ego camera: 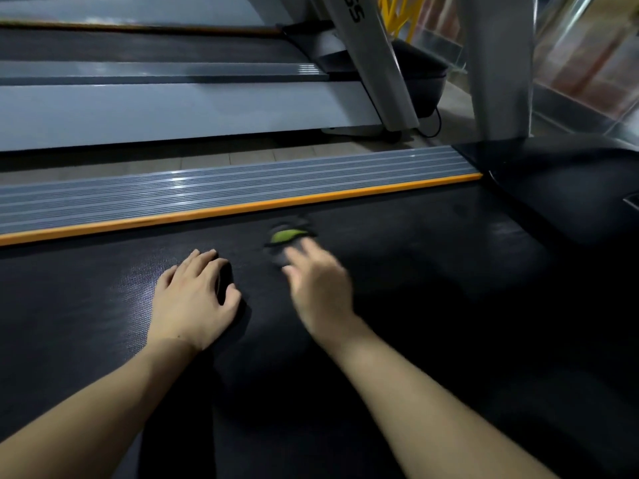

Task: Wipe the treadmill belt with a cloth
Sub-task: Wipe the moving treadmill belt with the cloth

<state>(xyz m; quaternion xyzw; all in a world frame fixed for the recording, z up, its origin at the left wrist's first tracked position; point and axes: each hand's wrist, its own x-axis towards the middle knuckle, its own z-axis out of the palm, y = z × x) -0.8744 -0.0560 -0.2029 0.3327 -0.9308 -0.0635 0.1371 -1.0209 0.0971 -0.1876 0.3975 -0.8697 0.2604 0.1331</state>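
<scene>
The black treadmill belt (397, 271) fills the lower half of the head view. My left hand (195, 299) rests palm down on the belt, left of centre, fingers spread and holding nothing. My right hand (320, 288) is blurred with motion just to its right. Its extended fingers press on a small dark cloth with a green patch (288, 235), which lies on the belt near the orange edge strip (242, 207). The hand hides part of the cloth.
A ribbed grey side rail (224, 184) runs beyond the orange strip. A grey upright post (498, 63) and the black motor cover (570, 174) stand at the belt's right end. Another treadmill (173, 108) lies parallel behind, across a strip of floor.
</scene>
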